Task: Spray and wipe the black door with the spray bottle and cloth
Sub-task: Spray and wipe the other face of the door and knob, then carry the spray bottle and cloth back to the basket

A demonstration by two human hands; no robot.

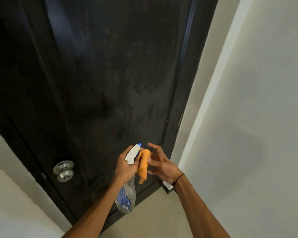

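1. Nearest, a person's left hand (126, 166) is gripping the neck of the spray bottle (126, 194), nozzle aimed at the door, with the orange cloth (143, 164) pinched alongside.
2. Just right, the right hand (162, 164) is hovering spread and empty, thumb touching the cloth.
3. Beyond, the black door (110, 66) is showing mottled wet streaks mid-panel, so spraying looks under way, with wiping apparently mostly left.

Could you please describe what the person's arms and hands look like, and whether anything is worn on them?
Both forearms are bare, with no sleeves in view. The right hand has a thin black band around its wrist. The left hand and its wrist carry nothing. No gloves, and I can make out no rings.
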